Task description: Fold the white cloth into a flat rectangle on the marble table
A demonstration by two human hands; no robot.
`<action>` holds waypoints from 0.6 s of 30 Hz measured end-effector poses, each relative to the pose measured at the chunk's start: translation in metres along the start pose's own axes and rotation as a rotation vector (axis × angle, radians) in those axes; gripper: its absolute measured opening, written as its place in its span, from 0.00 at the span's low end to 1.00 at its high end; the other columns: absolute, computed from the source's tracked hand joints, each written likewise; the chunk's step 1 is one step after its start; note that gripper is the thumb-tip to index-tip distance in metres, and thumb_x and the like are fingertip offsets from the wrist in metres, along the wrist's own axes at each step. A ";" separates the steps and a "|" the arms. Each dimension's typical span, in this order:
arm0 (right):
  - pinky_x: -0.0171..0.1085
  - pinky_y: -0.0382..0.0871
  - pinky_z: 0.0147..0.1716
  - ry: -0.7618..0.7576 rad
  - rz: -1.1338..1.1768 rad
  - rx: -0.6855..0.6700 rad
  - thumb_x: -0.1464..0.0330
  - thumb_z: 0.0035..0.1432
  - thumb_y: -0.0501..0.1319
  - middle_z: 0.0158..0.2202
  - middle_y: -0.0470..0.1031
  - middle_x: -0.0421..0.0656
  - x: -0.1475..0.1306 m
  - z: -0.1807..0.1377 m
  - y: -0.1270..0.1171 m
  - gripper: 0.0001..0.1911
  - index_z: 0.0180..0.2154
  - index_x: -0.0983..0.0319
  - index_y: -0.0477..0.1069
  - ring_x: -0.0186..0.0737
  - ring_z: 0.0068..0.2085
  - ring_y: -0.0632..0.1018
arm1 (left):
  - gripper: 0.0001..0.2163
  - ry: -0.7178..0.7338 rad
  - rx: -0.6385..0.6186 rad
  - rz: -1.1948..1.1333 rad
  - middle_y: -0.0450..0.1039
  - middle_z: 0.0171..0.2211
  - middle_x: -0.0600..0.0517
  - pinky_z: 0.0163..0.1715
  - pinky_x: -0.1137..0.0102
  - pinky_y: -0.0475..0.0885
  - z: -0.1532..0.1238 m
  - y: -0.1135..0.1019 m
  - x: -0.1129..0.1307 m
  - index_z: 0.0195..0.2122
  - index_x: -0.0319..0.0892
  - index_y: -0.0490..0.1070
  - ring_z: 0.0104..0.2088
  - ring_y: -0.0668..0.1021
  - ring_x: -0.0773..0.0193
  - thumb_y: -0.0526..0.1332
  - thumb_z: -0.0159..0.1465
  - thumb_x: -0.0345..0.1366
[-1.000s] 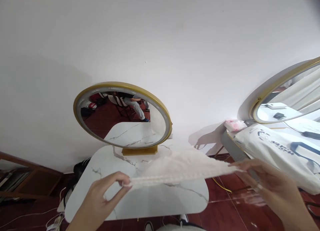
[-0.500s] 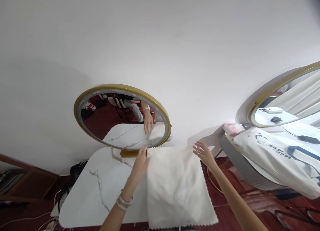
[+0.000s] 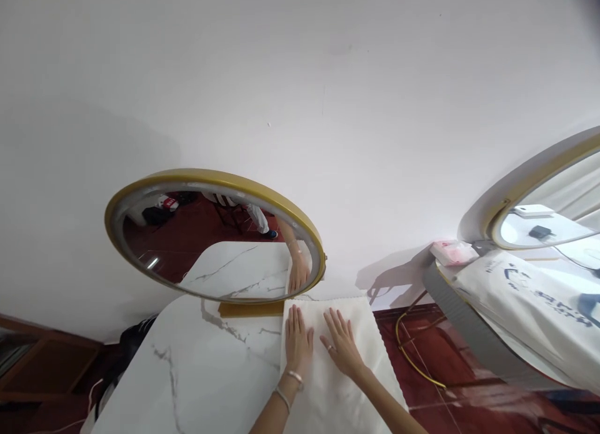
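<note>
A white cloth (image 3: 344, 390) with zigzag-cut edges lies over the right end of a white marble-patterned table (image 3: 210, 359). My left hand (image 3: 298, 341) rests flat on the cloth near its left edge, fingers stretched toward the wall; bracelets circle that wrist. Beside it, my right hand (image 3: 344, 345) lies on the cloth with its fingers spread and a ring on one of them. Neither hand grips anything. The cloth's near edge runs out of view at the bottom.
A round gold-framed mirror (image 3: 210, 179) stands at the table's back against the wall. To the right, a second table carries a tissue pack (image 3: 454, 252) and a printed white fabric bag (image 3: 529, 296), beside another mirror (image 3: 553, 224). Red floor (image 3: 440, 353) shows between the tables.
Both hands have left the cloth's far corners and come down flat on it, closer together. The cloth's far part now lies against the tabletop. The view has shifted slightly.
</note>
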State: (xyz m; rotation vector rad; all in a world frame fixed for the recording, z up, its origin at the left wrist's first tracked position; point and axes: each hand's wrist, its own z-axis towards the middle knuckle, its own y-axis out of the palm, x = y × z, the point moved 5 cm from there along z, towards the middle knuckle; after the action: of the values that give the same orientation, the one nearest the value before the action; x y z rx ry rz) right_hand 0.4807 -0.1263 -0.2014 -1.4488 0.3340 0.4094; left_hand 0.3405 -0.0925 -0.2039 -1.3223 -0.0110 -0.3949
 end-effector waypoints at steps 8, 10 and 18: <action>0.64 0.40 0.61 0.008 -0.190 0.045 0.60 0.67 0.41 0.66 0.54 0.46 -0.005 0.073 0.026 0.27 0.65 0.55 0.53 0.50 0.67 0.52 | 0.22 -0.069 -0.081 0.081 0.68 0.56 0.37 0.57 0.49 0.62 0.057 0.008 -0.005 0.58 0.36 0.66 0.58 0.69 0.44 0.53 0.64 0.39; 0.61 0.42 0.62 -0.011 -0.202 0.064 0.61 0.67 0.42 0.65 0.58 0.46 0.000 0.090 0.024 0.25 0.63 0.54 0.57 0.50 0.66 0.56 | 0.18 -0.050 -0.104 0.067 0.74 0.50 0.40 0.53 0.53 0.67 0.080 0.010 -0.008 0.53 0.38 0.72 0.53 0.73 0.47 0.54 0.64 0.39; 0.54 0.48 0.63 -0.011 -0.239 0.206 0.61 0.66 0.44 0.64 0.57 0.53 0.031 0.083 -0.008 0.29 0.64 0.66 0.53 0.51 0.66 0.56 | 0.19 0.054 -0.094 0.021 0.68 0.57 0.48 0.58 0.57 0.63 0.058 -0.006 0.014 0.58 0.46 0.67 0.59 0.68 0.53 0.50 0.67 0.34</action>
State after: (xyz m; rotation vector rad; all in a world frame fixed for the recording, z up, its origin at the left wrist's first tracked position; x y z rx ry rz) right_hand 0.5102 -0.0426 -0.2003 -1.2661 0.1845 0.1832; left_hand 0.3641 -0.0426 -0.1806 -1.4028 0.0674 -0.4179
